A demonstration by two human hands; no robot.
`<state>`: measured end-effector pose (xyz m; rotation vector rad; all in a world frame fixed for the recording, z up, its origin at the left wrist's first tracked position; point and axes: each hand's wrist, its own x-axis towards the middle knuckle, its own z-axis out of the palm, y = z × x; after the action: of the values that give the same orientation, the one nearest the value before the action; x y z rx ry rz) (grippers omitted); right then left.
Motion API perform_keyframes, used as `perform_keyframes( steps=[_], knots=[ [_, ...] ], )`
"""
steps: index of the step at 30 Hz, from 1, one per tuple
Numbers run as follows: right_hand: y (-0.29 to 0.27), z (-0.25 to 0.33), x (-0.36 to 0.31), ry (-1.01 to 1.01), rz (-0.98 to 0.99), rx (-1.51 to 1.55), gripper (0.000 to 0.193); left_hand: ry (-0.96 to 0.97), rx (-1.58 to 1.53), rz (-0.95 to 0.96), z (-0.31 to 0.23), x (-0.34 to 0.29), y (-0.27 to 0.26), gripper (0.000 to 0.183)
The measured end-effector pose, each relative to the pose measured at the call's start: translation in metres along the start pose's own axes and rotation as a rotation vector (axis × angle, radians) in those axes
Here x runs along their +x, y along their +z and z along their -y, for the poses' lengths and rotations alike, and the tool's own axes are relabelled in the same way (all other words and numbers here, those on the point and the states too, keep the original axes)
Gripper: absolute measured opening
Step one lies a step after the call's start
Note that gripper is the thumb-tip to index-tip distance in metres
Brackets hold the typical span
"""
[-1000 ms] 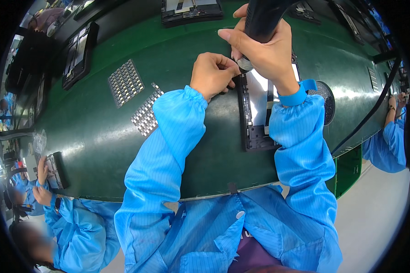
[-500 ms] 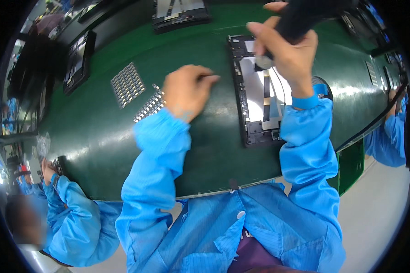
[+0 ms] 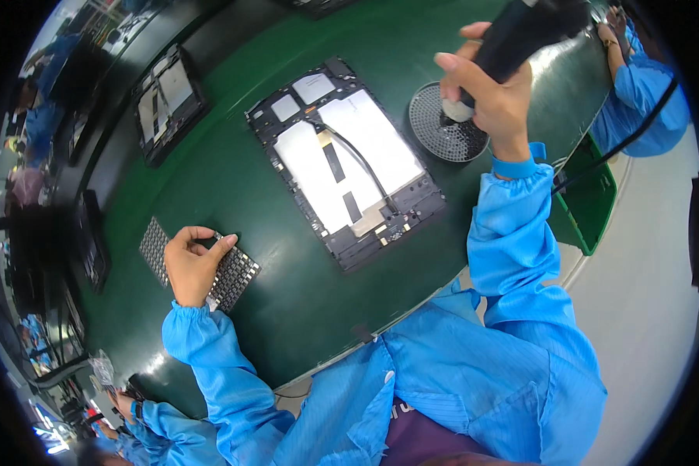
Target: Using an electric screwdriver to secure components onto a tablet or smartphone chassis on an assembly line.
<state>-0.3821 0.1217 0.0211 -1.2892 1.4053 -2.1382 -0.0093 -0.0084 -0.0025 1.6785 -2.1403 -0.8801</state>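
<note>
My right hand (image 3: 493, 97) is wrapped round a black electric screwdriver (image 3: 520, 39), its bit end held over a round screw dish (image 3: 423, 116) with a perforated surface. Left of the dish lies an opened tablet-like device (image 3: 373, 132), with silver panels, a dark frame and a black cable across it. My left hand (image 3: 190, 268) is closed, thumb and fingers bent together at the upper edge of a dark sheet of small parts (image 3: 237, 279). Whatever sits between those fingertips is too small to make out. A second grey sheet of parts (image 3: 154, 245) lies just beyond that hand.
Another opened device (image 3: 167, 97) stands at the upper left, with a dark one (image 3: 93, 241) below it. A green bin (image 3: 590, 198) sits beside the table's right edge. Co-workers in blue sleeves are at the lower left (image 3: 167, 431) and upper right (image 3: 641, 93).
The view has turned. My right hand has carried the screwdriver from above the device to above the screw dish. My left hand has come back over the dark sheet of parts.
</note>
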Motion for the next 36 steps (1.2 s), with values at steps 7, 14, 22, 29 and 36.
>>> perform_keyframes(
  steps=[7, 14, 22, 29, 36],
  knots=[
    [-0.003, -0.019, 0.002, -0.059, 0.076, -0.136, 0.03, -0.07, -0.504, 0.113, -0.003, 0.005, 0.011, 0.019],
    [-0.003, -0.025, 0.0, -0.029, 0.109, -0.071, 0.031, 0.059, -0.165, -0.099, 0.006, -0.006, 0.027, 0.015],
    [0.01, -0.019, -0.003, 0.055, 0.06, -0.112, 0.031, 0.337, -0.188, -0.233, -0.021, -0.038, 0.048, 0.014],
    [0.073, 0.025, 0.011, -0.118, 0.212, 0.11, 0.034, 0.641, -0.246, -0.053, -0.044, -0.053, 0.094, 0.012],
    [0.177, 0.004, 0.013, 0.228, 0.397, 0.289, 0.032, 0.594, -0.334, -0.215, -0.027, -0.047, 0.088, 0.011]
  ],
)
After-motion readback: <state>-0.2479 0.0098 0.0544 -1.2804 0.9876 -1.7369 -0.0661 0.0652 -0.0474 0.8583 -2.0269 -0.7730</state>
